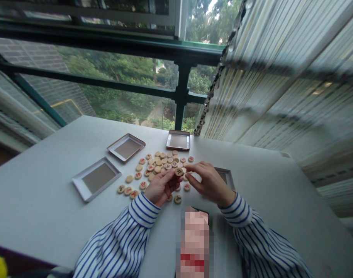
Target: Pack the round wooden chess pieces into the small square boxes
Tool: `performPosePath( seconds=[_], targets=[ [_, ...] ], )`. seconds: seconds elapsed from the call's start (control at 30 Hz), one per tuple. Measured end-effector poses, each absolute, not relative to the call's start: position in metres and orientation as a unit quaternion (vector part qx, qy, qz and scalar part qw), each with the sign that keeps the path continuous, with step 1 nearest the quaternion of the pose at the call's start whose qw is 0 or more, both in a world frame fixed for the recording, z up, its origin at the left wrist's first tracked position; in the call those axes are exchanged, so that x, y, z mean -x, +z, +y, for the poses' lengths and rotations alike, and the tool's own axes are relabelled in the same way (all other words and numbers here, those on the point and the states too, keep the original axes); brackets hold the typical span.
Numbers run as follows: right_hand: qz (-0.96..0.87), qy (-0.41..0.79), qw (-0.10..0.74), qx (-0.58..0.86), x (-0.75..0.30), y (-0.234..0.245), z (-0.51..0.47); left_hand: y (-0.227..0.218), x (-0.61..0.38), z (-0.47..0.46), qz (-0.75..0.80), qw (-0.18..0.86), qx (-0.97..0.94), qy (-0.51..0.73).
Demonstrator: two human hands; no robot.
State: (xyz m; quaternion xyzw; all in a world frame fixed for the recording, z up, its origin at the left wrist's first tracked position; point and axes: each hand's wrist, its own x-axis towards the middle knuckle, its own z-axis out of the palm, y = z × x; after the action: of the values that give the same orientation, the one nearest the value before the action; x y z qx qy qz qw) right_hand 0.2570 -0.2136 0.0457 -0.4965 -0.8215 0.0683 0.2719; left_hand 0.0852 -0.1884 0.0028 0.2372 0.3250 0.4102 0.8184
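Note:
My left hand [161, 187] pinches a round wooden Chinese chess piece [179, 172] between thumb and fingers, its black character facing up. Close to its right side, my right hand [210, 180] has thumb and forefinger apart, the fingertips near the piece's edge; I see nothing held between them. Around and beyond both hands lies a loose cluster of wooden Chinese chess pieces [158, 169]. Some show red characters, some black, and others are blank side up. My left hand hides part of the cluster.
Two shallow trays, a white-rimmed one [79, 184] and a brown-edged one [109, 148], lie left of the pieces. Another tray [178, 148] is behind them, and one [230, 178] is partly under my right hand. A phone [204, 217], mostly blurred out, lies in front on the white table [43, 193].

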Motion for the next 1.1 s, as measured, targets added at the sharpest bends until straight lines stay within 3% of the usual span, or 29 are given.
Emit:
performPosePath(
  seconds=[1.1],
  targets=[
    [-0.799,0.024,0.257,0.542,-0.307,0.072,-0.236,0.044,-0.141,-0.179,0.372,0.722,-0.443,0.379]
  ],
)
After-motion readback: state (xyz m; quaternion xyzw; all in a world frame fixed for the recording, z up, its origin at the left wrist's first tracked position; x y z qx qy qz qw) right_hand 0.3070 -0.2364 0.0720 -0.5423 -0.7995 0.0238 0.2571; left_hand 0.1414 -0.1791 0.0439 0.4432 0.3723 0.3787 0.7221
